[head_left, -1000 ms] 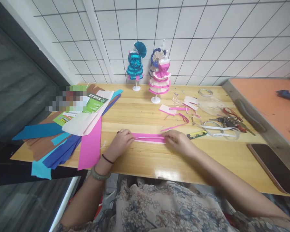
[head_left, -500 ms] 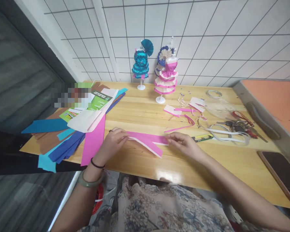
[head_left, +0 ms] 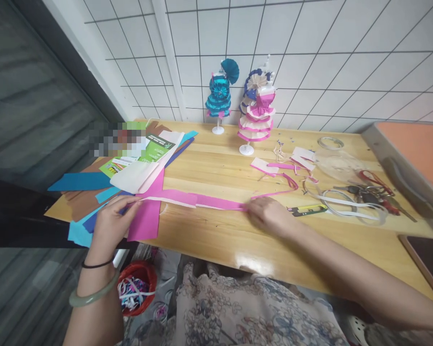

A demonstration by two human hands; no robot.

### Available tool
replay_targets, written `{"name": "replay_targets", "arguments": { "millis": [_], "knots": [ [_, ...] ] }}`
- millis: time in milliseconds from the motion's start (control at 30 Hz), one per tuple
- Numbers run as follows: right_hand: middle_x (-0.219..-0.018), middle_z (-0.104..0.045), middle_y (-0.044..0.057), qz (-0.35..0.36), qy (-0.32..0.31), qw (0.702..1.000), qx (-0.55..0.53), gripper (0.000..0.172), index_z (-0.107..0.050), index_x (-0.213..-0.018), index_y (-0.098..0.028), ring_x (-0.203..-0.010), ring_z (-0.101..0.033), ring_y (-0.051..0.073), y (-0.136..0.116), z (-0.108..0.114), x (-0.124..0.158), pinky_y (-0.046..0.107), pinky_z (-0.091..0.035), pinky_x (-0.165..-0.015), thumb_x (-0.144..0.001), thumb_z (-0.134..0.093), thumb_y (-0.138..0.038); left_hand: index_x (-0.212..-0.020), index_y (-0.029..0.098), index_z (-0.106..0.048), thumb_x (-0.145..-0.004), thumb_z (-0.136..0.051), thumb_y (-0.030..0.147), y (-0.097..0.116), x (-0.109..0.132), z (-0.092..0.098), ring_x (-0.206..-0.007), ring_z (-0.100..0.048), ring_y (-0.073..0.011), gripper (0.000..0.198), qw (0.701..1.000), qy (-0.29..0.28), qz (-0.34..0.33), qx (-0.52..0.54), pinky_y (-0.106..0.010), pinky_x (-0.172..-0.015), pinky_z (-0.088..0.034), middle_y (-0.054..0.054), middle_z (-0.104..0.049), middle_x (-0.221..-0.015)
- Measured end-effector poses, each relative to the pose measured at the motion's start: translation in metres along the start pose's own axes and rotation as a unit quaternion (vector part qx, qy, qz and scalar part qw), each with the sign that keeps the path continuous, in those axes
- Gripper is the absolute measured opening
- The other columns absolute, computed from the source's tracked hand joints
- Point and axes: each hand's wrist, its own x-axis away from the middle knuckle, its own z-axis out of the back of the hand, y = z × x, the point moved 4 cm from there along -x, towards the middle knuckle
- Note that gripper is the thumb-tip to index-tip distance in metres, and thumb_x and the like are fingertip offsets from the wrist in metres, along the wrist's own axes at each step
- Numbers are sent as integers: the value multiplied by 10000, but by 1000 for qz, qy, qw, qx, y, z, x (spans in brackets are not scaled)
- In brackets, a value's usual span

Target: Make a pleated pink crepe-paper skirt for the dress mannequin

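A long pink paper strip (head_left: pixel 216 201) with a white edge stretches nearly level between my hands, low over the wooden table. My left hand (head_left: pixel 117 216) pinches its left end, above the fanned pile of coloured paper. At the other end, my right hand (head_left: pixel 269 215) has its fingers closed on the strip. A pink sheet (head_left: pixel 146 223) lies under the strip near my left hand. Just right of my right hand are yellow-and-black thread snips (head_left: pixel 309 210).
Dress stands in teal (head_left: pixel 219 98) and pink-and-white (head_left: pixel 256 117) paper stand by the tiled wall, a blue one behind. Paper scraps (head_left: pixel 267 166), keys (head_left: pixel 373 192) and a phone (head_left: pixel 426 262) lie to the right. A red bin (head_left: pixel 144 274) holding scraps stands below the table.
My left hand has moved left, drawing the folded-over strip out into one long line. My right hand stays near its place with its fingers more closed. The view has shifted slightly left.
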Motion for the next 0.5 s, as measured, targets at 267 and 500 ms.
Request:
{"name": "replay_targets", "arguments": {
  "millis": [267, 500],
  "knots": [
    [-902, -710, 62, -235, -27, 899, -370, 290, -660, -978, -142, -749, -644, 179, 41, 1, -10, 313, -517, -667, -838, -472, -311, -862, 201, -673, -799, -560, 394, 7, 2, -13, -823, -622, -188, 232, 998, -52, 17, 21, -306, -778, -481, -46, -685, -871],
    [-943, -697, 79, -230, 126, 941, -213, 262, -657, -984, -159, -793, -634, 196, 56, 45, -31, 345, -498, -724, -846, -485, -301, -848, 183, -675, -816, -536, 322, 55, -20, -36, -812, -627, -172, 200, 995, -77, -54, 31, -289, -765, -482, -44, -694, -854]
  ]
}}
